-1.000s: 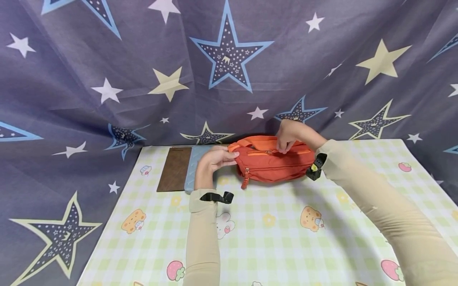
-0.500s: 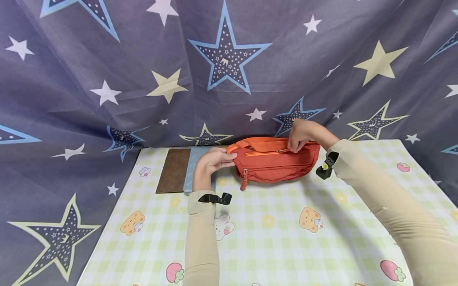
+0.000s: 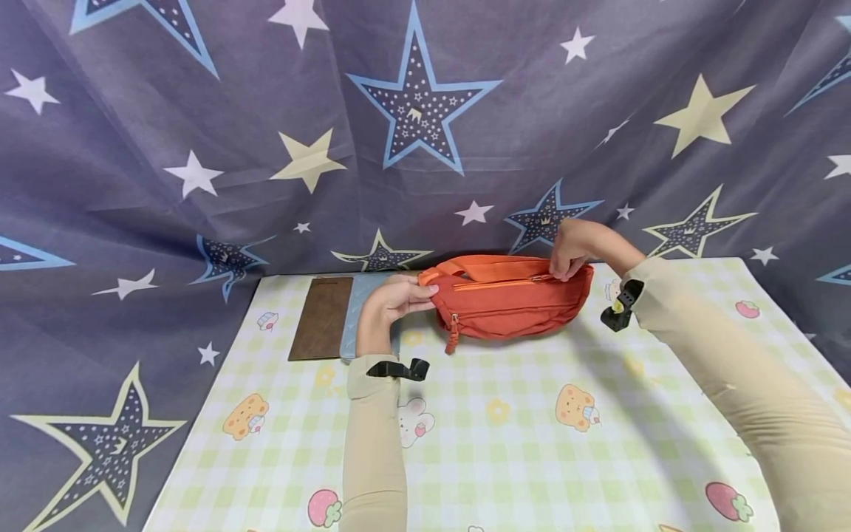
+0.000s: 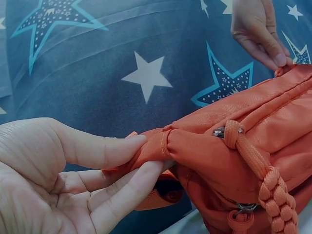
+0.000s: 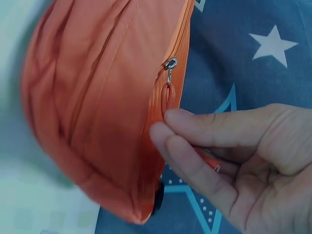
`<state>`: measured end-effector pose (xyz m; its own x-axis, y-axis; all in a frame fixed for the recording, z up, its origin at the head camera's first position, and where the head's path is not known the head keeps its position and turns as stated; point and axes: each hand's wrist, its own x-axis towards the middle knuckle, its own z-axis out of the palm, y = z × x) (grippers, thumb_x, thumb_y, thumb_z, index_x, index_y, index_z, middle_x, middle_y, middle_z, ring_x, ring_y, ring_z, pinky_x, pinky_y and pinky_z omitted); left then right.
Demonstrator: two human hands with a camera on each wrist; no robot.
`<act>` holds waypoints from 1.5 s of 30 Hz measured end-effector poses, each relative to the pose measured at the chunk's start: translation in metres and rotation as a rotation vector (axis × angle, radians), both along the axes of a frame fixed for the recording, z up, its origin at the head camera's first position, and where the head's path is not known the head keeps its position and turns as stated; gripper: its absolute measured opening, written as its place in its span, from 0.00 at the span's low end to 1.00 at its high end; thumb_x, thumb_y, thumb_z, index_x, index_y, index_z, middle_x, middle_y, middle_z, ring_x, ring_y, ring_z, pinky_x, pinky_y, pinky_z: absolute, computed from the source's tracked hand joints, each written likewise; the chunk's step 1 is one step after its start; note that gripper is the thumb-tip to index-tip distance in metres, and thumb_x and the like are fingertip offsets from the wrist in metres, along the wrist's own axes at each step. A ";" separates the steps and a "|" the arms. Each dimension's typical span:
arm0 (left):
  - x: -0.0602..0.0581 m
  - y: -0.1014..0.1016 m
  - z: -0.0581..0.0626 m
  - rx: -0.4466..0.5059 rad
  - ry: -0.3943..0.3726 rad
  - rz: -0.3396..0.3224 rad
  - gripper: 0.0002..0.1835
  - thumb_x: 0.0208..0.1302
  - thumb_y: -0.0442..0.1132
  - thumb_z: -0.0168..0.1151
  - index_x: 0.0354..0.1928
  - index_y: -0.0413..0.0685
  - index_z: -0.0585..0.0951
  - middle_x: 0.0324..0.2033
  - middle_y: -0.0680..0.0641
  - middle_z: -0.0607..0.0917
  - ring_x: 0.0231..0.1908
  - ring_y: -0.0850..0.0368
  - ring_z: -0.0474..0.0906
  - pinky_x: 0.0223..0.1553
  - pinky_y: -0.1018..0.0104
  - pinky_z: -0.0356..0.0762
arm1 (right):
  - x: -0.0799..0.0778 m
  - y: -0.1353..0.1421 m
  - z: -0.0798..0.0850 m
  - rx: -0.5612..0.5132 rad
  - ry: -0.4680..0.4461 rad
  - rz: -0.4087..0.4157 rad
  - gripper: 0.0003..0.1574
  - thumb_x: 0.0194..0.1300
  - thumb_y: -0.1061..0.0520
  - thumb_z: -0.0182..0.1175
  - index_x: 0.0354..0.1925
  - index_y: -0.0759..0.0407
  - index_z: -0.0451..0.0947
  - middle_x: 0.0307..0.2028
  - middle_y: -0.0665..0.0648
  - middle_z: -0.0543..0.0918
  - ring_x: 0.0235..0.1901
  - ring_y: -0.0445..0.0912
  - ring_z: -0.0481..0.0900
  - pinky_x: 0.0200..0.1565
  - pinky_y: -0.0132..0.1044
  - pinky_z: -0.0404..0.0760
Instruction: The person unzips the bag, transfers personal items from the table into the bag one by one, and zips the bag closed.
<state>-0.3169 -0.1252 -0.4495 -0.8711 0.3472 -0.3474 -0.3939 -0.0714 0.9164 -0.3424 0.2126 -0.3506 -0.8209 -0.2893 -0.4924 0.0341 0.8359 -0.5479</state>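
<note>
orange bag [image 3: 508, 310]: left hand [image 3: 397, 297] pinches its end, right hand [image 3: 573, 247] pinches the cord [image 5: 168, 97]; should the left slip, the bag may sag and jam its zip [image 5: 171, 64].

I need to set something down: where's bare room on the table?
Bare tablecloth lies in front of the orange bag, between left sleeve and right sleeve, and outside each. Back left is crowded: brown flat item, blue flat item, left hand.

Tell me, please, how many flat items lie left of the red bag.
2: a brown item at the back left of the table and a light blue item beside it, nearer the bag. The left arm could hide more.
</note>
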 end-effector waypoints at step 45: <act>0.000 -0.003 -0.003 0.021 0.004 -0.007 0.13 0.71 0.22 0.54 0.33 0.44 0.82 0.25 0.53 0.88 0.29 0.63 0.87 0.39 0.69 0.88 | 0.004 0.067 -0.003 -0.061 -0.065 -0.169 0.08 0.61 0.72 0.67 0.40 0.78 0.84 0.25 0.55 0.89 0.26 0.43 0.88 0.37 0.36 0.89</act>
